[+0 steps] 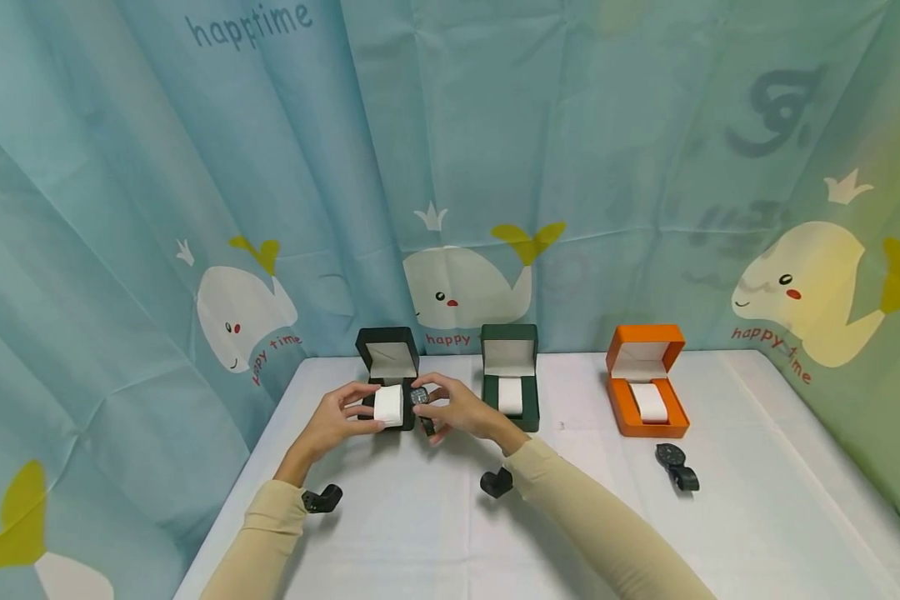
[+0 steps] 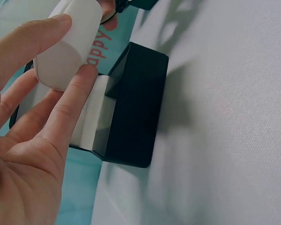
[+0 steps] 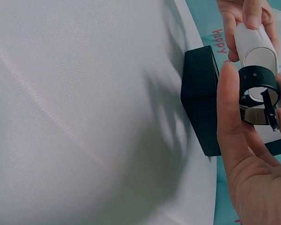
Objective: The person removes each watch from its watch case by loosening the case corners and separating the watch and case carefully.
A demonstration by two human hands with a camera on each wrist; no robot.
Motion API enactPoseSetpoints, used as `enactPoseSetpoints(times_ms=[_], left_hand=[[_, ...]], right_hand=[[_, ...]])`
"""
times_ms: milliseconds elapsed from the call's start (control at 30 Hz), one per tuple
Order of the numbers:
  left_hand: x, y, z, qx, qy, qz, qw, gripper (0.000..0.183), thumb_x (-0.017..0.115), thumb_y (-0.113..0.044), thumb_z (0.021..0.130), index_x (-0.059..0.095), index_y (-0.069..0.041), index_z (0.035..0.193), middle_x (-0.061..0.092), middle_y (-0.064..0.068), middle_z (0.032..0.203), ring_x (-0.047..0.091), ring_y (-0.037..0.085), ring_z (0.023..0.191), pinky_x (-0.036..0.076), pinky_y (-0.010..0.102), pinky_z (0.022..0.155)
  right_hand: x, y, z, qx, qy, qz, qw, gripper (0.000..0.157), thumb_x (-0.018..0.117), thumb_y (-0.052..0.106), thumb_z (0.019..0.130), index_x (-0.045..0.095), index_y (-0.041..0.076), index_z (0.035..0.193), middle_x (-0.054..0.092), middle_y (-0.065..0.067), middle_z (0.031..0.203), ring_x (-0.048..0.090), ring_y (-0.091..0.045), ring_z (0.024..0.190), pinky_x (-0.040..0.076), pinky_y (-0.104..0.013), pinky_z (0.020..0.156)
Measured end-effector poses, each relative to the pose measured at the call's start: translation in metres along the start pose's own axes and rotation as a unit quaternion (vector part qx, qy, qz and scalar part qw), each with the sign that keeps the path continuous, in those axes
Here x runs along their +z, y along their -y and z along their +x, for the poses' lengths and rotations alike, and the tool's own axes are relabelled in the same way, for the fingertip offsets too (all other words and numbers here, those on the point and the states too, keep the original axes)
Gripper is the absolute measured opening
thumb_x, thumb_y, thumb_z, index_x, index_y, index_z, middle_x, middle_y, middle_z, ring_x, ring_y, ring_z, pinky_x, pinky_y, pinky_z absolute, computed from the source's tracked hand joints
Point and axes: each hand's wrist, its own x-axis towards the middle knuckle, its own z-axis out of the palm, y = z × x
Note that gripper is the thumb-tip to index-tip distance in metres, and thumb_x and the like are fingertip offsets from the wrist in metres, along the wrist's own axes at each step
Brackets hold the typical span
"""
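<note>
My left hand [image 1: 336, 415] pinches a white watch cushion [image 1: 387, 406] between thumb and fingers, lifted over the open black watch box [image 2: 138, 108]. My right hand [image 1: 461, 408] holds a wristwatch [image 1: 419, 396], its dial turned up in the head view. In the right wrist view the watch's black strap [image 3: 256, 73] forms a loop right at the cushion's end. The strap's buckle end hangs loose inside the fingers. Part of the black box is hidden behind both hands.
An open green watch box [image 1: 531, 408] with a white cushion stands right of the hands. Farther right is an open orange watch box [image 1: 648, 428], also with a cushion. Another black watch [image 1: 675, 467] lies in front of it. A printed curtain [image 1: 607, 150] hangs behind the table.
</note>
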Motion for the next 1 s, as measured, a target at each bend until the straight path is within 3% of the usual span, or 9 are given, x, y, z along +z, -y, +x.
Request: enactPoseSetpoints(times_ms=[100, 200, 333, 467, 567, 733, 833, 1000], left_hand=[[-0.001, -0.002, -0.001, -0.003, -0.01, -0.001, 0.9999, 0.063, 0.086, 0.001, 0.081, 0.057, 0.003, 0.137, 0.053, 0.026, 0.145, 0.068, 0.033, 0.108, 0.061, 0.035, 0.083], [-0.004, -0.003, -0.001, -0.007, -0.02, -0.003, 0.9998, 0.063, 0.086, 0.002, 0.08, 0.057, 0.003, 0.137, 0.052, 0.026, 0.146, 0.069, 0.027, 0.106, 0.061, 0.035, 0.083], [-0.01, -0.004, 0.001, -0.011, -0.025, -0.007, 0.9996, 0.063, 0.085, 0.003, 0.081, 0.056, 0.003, 0.137, 0.051, 0.026, 0.147, 0.069, 0.024, 0.106, 0.061, 0.035, 0.084], [-0.017, -0.004, 0.005, -0.01, -0.029, -0.004, 0.9995, 0.063, 0.084, 0.003, 0.081, 0.056, 0.003, 0.138, 0.051, 0.025, 0.147, 0.069, 0.025, 0.107, 0.061, 0.035, 0.084], [-0.021, -0.004, 0.007, -0.008, -0.03, 0.002, 0.9995, 0.064, 0.084, 0.003, 0.081, 0.056, 0.002, 0.138, 0.053, 0.025, 0.146, 0.068, 0.026, 0.107, 0.061, 0.035, 0.084], [-0.026, -0.002, 0.011, -0.008, -0.029, 0.012, 0.9995, 0.063, 0.084, 0.003, 0.082, 0.056, 0.002, 0.139, 0.054, 0.025, 0.144, 0.069, 0.028, 0.107, 0.061, 0.035, 0.084], [-0.028, -0.002, 0.014, -0.012, -0.032, 0.02, 0.9992, 0.062, 0.084, 0.004, 0.082, 0.057, 0.002, 0.137, 0.055, 0.026, 0.142, 0.069, 0.029, 0.107, 0.061, 0.035, 0.084], [-0.031, -0.002, 0.018, -0.022, -0.037, 0.031, 0.9986, 0.062, 0.084, 0.004, 0.081, 0.056, 0.004, 0.137, 0.056, 0.028, 0.141, 0.069, 0.035, 0.108, 0.061, 0.034, 0.084]], right_hand=[[0.001, 0.001, -0.001, 0.006, 0.002, 0.006, 1.0, 0.059, 0.075, 0.015, 0.096, 0.05, 0.014, 0.15, 0.058, -0.017, 0.123, 0.068, -0.03, 0.077, 0.06, -0.058, 0.073], [0.002, 0.002, -0.002, 0.007, 0.011, 0.023, 1.0, 0.063, 0.075, 0.01, 0.095, 0.048, 0.012, 0.152, 0.056, -0.019, 0.125, 0.07, -0.043, 0.089, 0.06, -0.057, 0.075], [0.004, 0.005, -0.002, 0.008, 0.022, 0.043, 0.999, 0.068, 0.075, 0.002, 0.093, 0.045, 0.009, 0.154, 0.054, -0.02, 0.125, 0.065, -0.054, 0.106, 0.061, -0.056, 0.078], [0.006, 0.006, -0.003, 0.006, 0.022, 0.046, 0.999, 0.07, 0.075, -0.003, 0.091, 0.044, 0.006, 0.154, 0.054, -0.021, 0.122, 0.061, -0.057, 0.11, 0.059, -0.059, 0.08], [0.007, 0.006, -0.004, 0.002, 0.014, 0.046, 0.999, 0.069, 0.075, -0.004, 0.091, 0.046, 0.004, 0.152, 0.056, -0.022, 0.119, 0.064, -0.053, 0.106, 0.059, -0.06, 0.08], [0.011, 0.009, -0.006, 0.003, -0.01, 0.03, 1.0, 0.068, 0.077, -0.004, 0.089, 0.049, 0.006, 0.15, 0.058, -0.019, 0.116, 0.07, -0.031, 0.089, 0.06, -0.058, 0.077], [0.015, 0.009, -0.007, 0.001, -0.022, 0.002, 1.0, 0.067, 0.079, -0.003, 0.088, 0.052, 0.006, 0.148, 0.058, -0.017, 0.113, 0.068, -0.022, 0.081, 0.062, -0.052, 0.074], [0.025, 0.009, -0.009, -0.002, -0.036, -0.04, 0.999, 0.065, 0.081, 0.0, 0.087, 0.055, 0.006, 0.146, 0.058, -0.018, 0.113, 0.065, -0.019, 0.076, 0.063, -0.041, 0.069]])
